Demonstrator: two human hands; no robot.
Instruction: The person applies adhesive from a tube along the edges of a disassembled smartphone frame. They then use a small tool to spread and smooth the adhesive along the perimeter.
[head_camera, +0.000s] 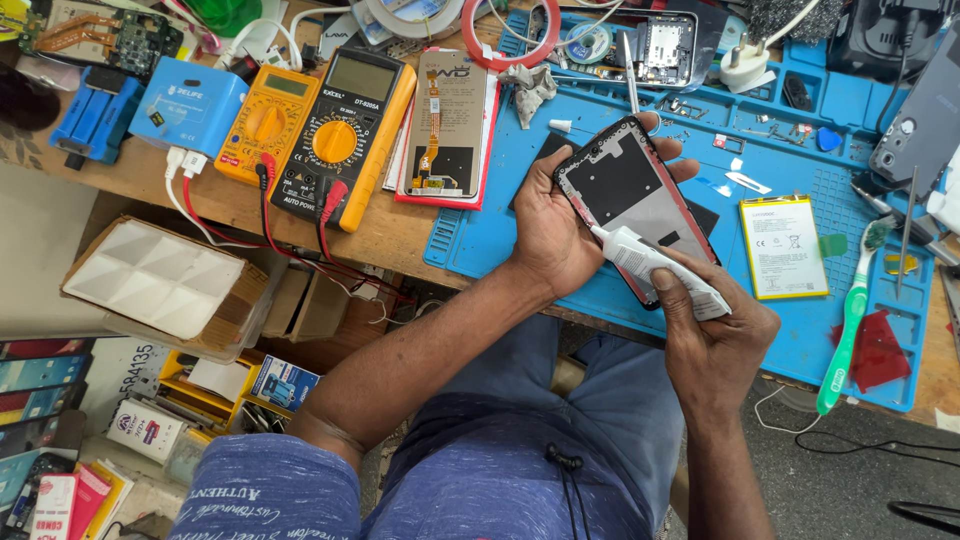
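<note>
My left hand (548, 222) holds an opened phone frame (633, 195), black with a reddish edge, tilted over the blue work mat (480, 240). Its inner side faces up, dark at the top and grey lower down. My right hand (712, 328) grips a small white glue tube (655, 266). The tube's nozzle touches the frame's left edge near my left thumb. A flat yellow-white phone battery (783, 247) lies on the mat just right of the frame.
A green toothbrush (848, 320) and a red pick (875, 350) lie on the mat's right. Two multimeters (340, 135) with red leads, a blue box (187, 105), a packaged screen (445, 125), tape rolls, a white plug (745, 65) and tweezers crowd the wooden bench. Boxes sit below left.
</note>
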